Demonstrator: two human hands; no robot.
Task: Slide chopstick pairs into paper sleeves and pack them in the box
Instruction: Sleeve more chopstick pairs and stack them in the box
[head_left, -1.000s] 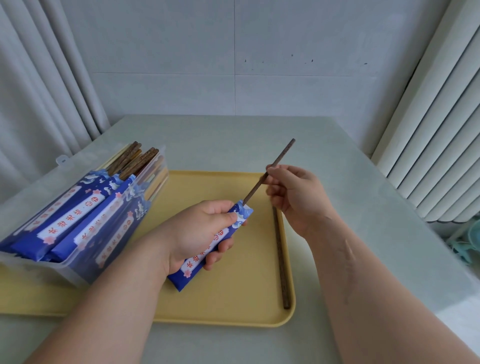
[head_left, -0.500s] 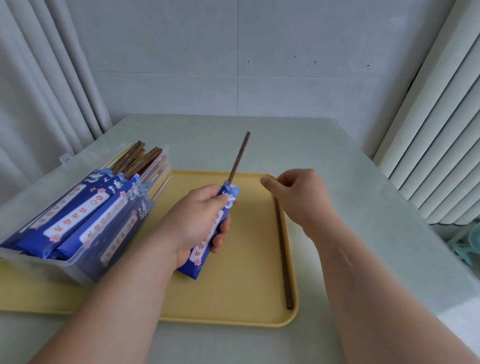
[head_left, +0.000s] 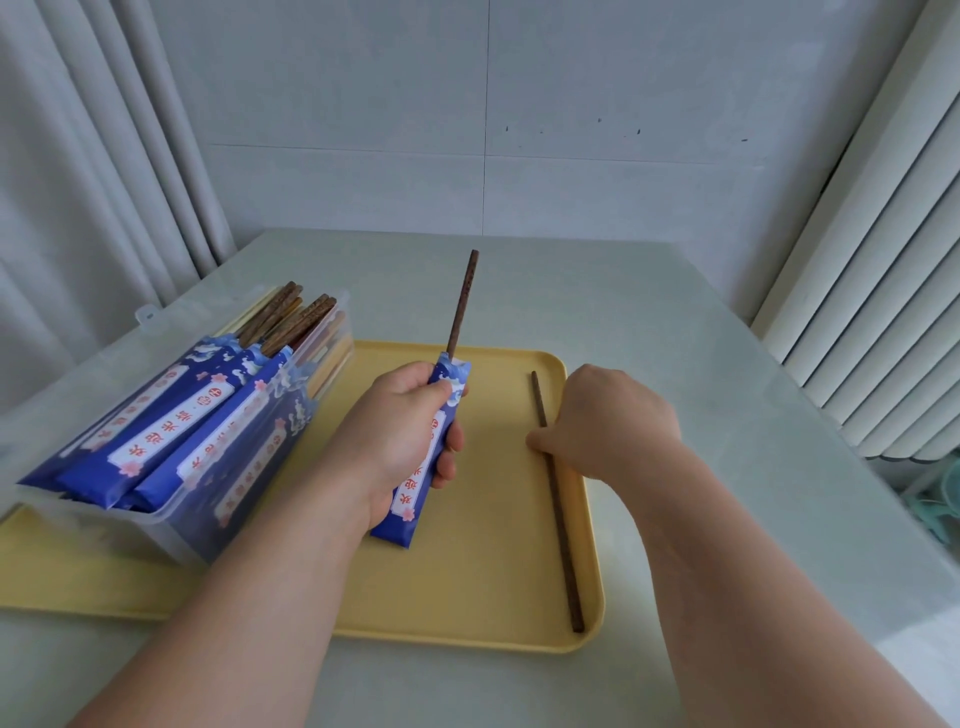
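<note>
Since a second ago the right hand (head_left: 618, 421) has let go of the stick it was feeding in and dropped to the 3 o'clock edge of the flat yellow plastic tray (head_left: 467, 597). There its thumb and curled fingers close on a loose dark wooden chopstick (head_left: 560, 525), which lies flat pointing from 6 to 12 o'clock. The exact grip is hidden under the knuckles.

The left hand (head_left: 400, 426) is wrapped round a blue paper sleeve with a white label strip (head_left: 415, 499), thumb pressed near its open top. The sleeve tilted towards 1 o'clock before. Now it points almost to 12 o'clock, its lower end over the middle of the tray. A dark brown carved chopstick (head_left: 464, 301) stands out of the sleeve's mouth, most of its upper length bare. How far it reaches inside cannot be seen.

At 9 o'clock on the tray sits a clear plastic box (head_left: 171, 525), in the same place as before. It holds several filled blue sleeves (head_left: 171, 431) leaning together, brown stick ends poking out towards 1 o'clock. The box's near left corner is cut off by the frame edge. The red label characters are too blurred to read.

The tray rests on a pale grey-green table (head_left: 675, 338).
</note>
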